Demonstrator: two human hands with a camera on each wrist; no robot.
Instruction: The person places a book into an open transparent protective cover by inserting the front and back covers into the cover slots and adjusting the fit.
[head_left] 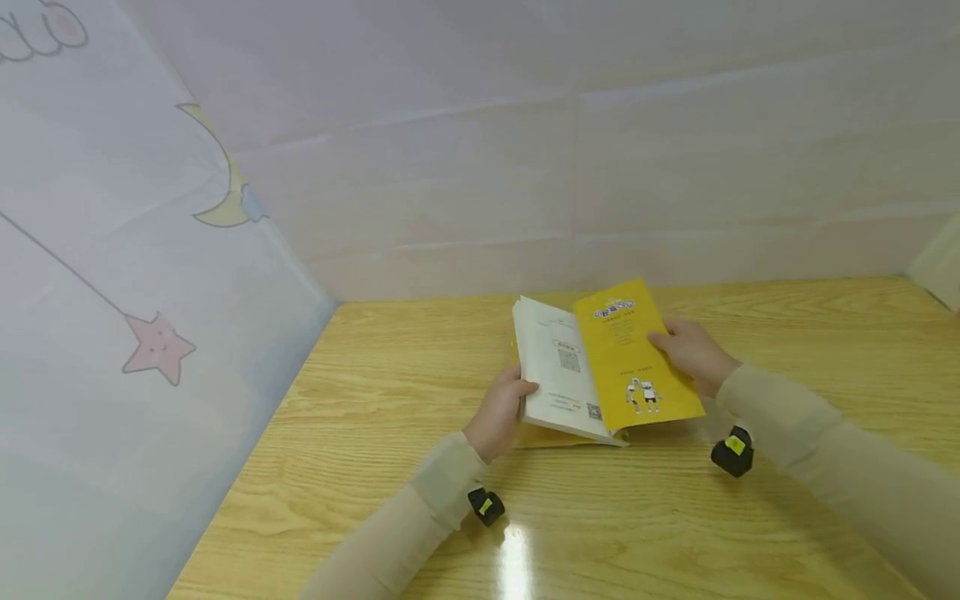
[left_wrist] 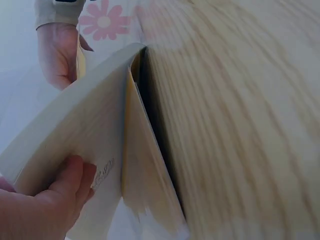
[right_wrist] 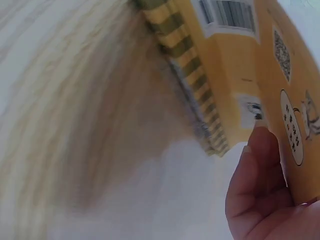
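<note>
A paperback book (head_left: pixel 546 358) is held open above the wooden table, with white printed pages on its left side. My left hand (head_left: pixel 498 412) grips that page block at the left edge, thumb on the printed face. In the left wrist view its fingers (left_wrist: pixel 70 180) lie against the underside of the pages. My right hand (head_left: pixel 697 354) pinches the outer edge of a yellow cover flap (head_left: pixel 626 358), which shows printed text and cartoon figures. The right wrist view shows the cover's outside, with a barcode (right_wrist: pixel 230 17) and a striped strip (right_wrist: pixel 187 57).
The wood-grain table (head_left: pixel 375 383) extends around the book. A pale fabric backdrop (head_left: pixel 450 167) stands behind it, and another on the left carries a pink star (head_left: pixel 159 346) and a moon. Black wrist devices (head_left: pixel 732 452) hang at both cuffs.
</note>
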